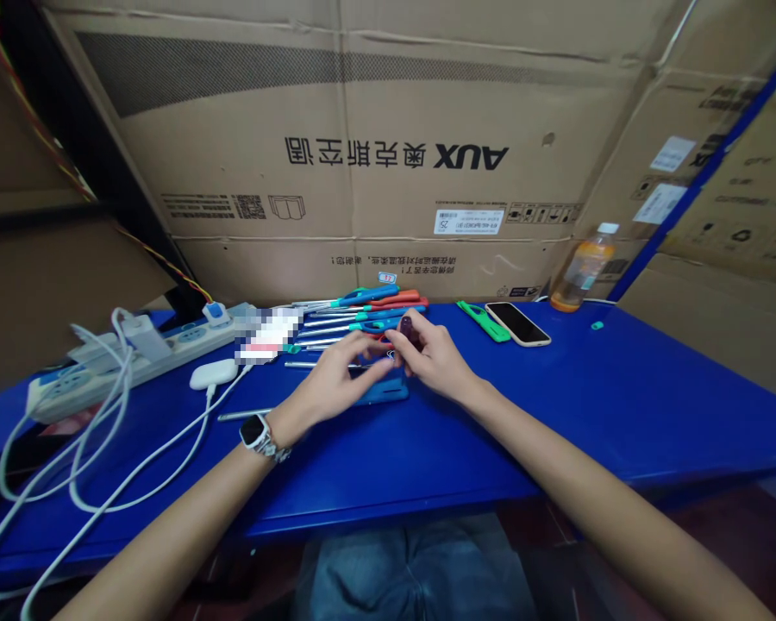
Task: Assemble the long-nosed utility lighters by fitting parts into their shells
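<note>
Between the thumb and fingers of my right hand (430,349) is a small dark purple thing with a rounded end (406,326); its kind is unclear. My left hand (342,371) reaches in from the left, thumb and fingers apart, its fingertips close to the right hand. A bit of red and some thin metal show between the hands, too small to name. Long-necked lighters with metal tubes lie behind and under my hands, among them a blue one (381,392) partly hidden by my left hand and a red-handled one (394,299) at the back.
On the left are a power strip (184,345), white cables (168,453) and a white earbud case (213,373). To the right lie a green lighter handle (485,321), a phone (518,324), a small green piece (597,326) and a bottle (582,269). Cardboard (362,198) walls the back.
</note>
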### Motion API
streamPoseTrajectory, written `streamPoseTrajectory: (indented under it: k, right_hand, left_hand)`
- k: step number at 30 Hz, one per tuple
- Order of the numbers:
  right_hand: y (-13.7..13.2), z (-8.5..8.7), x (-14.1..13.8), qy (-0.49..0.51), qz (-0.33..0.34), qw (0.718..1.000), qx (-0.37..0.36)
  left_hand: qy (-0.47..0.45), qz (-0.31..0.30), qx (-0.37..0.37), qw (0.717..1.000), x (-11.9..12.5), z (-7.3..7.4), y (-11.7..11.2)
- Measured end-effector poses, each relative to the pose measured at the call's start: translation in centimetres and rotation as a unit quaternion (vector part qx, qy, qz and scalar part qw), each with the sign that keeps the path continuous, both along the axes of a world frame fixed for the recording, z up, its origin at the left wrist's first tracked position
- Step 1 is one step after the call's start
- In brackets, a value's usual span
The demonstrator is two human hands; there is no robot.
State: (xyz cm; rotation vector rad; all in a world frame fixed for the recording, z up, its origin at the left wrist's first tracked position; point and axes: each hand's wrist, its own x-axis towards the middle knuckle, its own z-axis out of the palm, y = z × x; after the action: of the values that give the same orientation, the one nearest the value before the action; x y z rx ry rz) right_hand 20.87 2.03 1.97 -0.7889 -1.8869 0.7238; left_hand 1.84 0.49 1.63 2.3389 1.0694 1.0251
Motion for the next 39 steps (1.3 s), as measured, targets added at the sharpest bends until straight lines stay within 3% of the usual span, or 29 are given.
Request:
streamPoseTrajectory:
  k: [3,7,11,17,20,26,30,33,35,39]
  right_hand:
    - [0.3,-0.3,0.1,-0.001,0.008,1.000,-0.001]
    - [0.6,-0.9,0.0,0.023,-0.021,0.999,-0.018]
    - [0.4,-0.7,0.2,0.040,-0.014,0.998,-0.046]
    - [-0.1,1.1,1.5,0.037,0.086,0.991,-0.095]
    - [-0.2,1.3,1.4,0.057,0.061,0.991,-0.105]
    - [-0.1,0.6,0.2,0.104,-0.017,0.988,-0.117]
    - [-0.5,1.0,1.0,0.072,0.037,0.989,-0.126]
    - [-0.9,1.5,1.6,0.063,0.080,0.986,-0.131]
    - [-0.8,1.4,1.5,0.074,0.063,0.988,-0.124]
    - [-0.4,0.5,0.5,0.130,0.001,0.985,-0.113]
  left_hand:
    - [-0.152,0.040,0.019,0.987,2.2,2.5,0.7]
    - [-0.224,0.005,-0.016,0.974,4.6,3.8,1.8]
    - [-0.269,-0.013,-0.053,0.962,4.8,3.4,2.2]
    - [-0.237,-0.050,-0.047,0.969,3.6,3.0,2.3]
    - [-0.240,-0.049,-0.033,0.969,4.0,2.8,2.2]
    - [-0.328,-0.003,-0.065,0.942,5.5,2.8,1.9]
    - [-0.268,-0.029,-0.023,0.963,4.5,3.0,2.1]
    - [-0.237,-0.074,-0.034,0.968,3.9,3.0,2.2]
    - [-0.242,-0.080,-0.056,0.965,4.0,2.8,2.0]
    - [-0.315,-0.019,-0.090,0.945,5.4,2.2,1.6]
